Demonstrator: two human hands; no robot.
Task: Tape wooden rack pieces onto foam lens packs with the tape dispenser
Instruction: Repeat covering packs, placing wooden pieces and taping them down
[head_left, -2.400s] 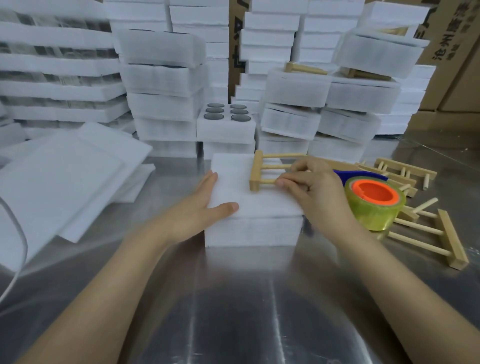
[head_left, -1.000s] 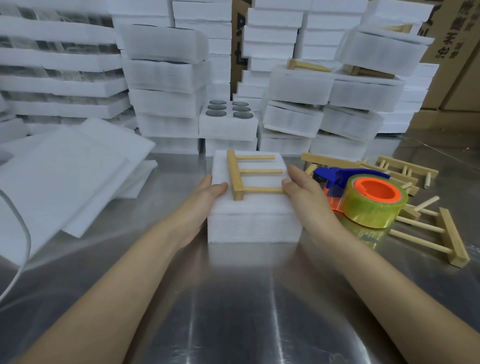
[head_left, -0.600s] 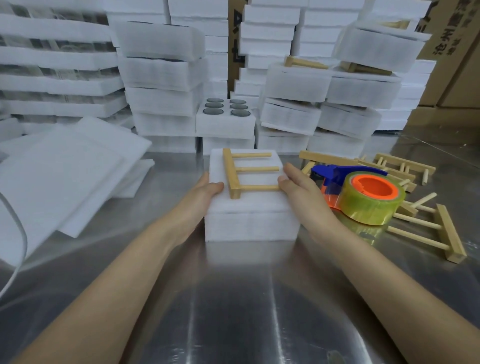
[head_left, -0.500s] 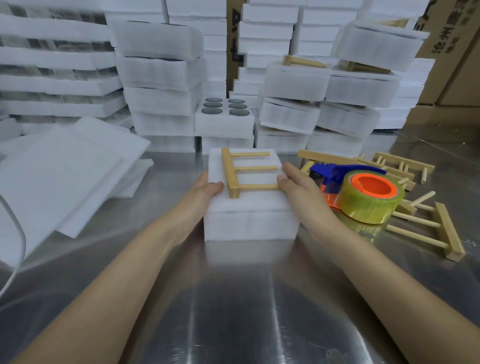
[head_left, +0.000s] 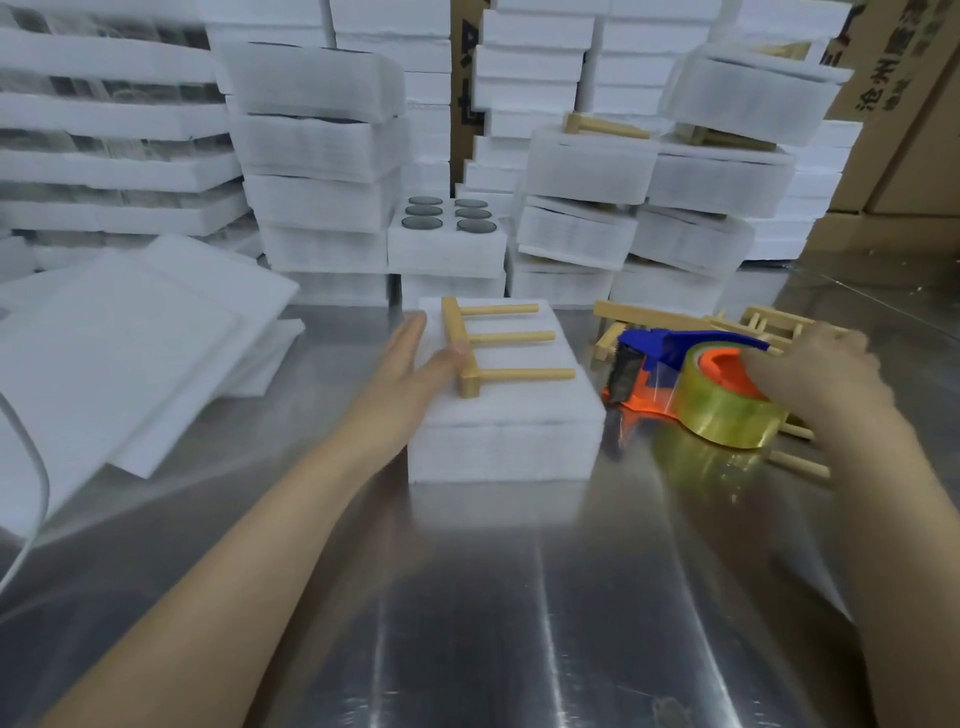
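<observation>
A white foam lens pack (head_left: 506, 431) lies on the steel table in front of me. On its top rests a wooden rack piece (head_left: 470, 348), a bar with three pegs pointing right. My left hand (head_left: 410, 371) lies flat along the pack's left edge, thumb pressing the rack's bar. To the right sits the tape dispenser (head_left: 696, 384), blue and orange with a yellowish tape roll. My right hand (head_left: 815, 376) is blurred and lies over the roll's right side; I cannot tell whether it grips it.
Stacks of foam packs (head_left: 322, 156) wall off the back; one open pack (head_left: 447, 234) shows dark lenses. Loose foam sheets (head_left: 130, 332) lie at the left. More wooden rack pieces (head_left: 649, 314) lie behind and right of the dispenser. Cardboard boxes (head_left: 904, 104) stand at far right.
My right hand left the pack's right edge and moved right onto the tape dispenser. My left hand stayed at the pack's left side, its thumb now on the rack.
</observation>
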